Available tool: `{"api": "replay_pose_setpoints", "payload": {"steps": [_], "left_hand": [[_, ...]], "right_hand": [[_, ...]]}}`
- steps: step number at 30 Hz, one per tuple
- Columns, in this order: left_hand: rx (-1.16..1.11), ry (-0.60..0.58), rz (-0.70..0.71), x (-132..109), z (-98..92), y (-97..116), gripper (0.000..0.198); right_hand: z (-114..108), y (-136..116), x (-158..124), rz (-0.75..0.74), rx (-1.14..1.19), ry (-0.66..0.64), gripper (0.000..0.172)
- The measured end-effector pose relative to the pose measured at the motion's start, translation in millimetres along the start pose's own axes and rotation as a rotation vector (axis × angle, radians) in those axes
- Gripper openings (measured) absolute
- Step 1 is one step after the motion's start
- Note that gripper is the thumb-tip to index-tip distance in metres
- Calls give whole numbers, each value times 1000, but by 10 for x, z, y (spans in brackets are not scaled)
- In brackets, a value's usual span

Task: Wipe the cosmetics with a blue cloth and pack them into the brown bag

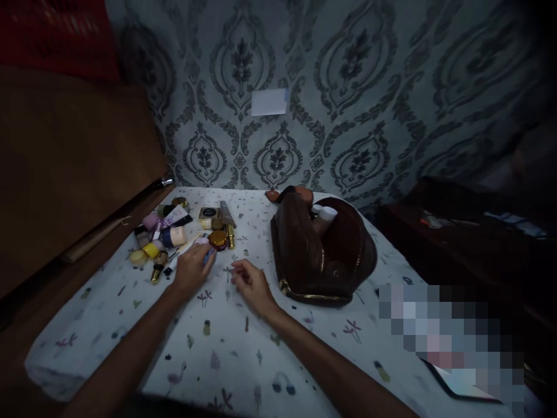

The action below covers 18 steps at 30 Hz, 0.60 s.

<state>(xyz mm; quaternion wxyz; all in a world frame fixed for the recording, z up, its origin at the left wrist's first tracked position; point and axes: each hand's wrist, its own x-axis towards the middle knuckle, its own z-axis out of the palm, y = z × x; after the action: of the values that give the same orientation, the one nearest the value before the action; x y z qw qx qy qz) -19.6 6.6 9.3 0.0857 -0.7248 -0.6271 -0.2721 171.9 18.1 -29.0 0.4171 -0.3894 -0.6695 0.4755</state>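
My left hand is at the near edge of a pile of cosmetics, its fingers closed around a small blue item that is mostly hidden. Beside those fingers are a jar with a gold lid and a small gold-capped bottle. A white tube and thin sticks lie partly under the hand. My right hand hovers over the cloth with loosely curled fingers apart, nothing visible in them. To its right stands a brown bag, unzipped, with white-capped containers showing inside.
More cosmetics, including a cream-coloured bottle and a black-and-gold compact, crowd the left back. The patterned tablecloth covers the table. A brown panel borders the left side. A partly pixelated device lies at front right.
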Motion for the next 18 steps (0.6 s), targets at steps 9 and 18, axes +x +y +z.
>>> {"api": "replay_pose_setpoints", "payload": {"steps": [9, 18], "left_hand": [[283, -55, -153, 79, -90, -353, 40], [319, -165, -143, 70, -74, -221, 35]], "right_hand": [[-31, -81, -61, -67, -112, -20, 17], [-25, -61, -55, -78, -132, -24, 19]]}}
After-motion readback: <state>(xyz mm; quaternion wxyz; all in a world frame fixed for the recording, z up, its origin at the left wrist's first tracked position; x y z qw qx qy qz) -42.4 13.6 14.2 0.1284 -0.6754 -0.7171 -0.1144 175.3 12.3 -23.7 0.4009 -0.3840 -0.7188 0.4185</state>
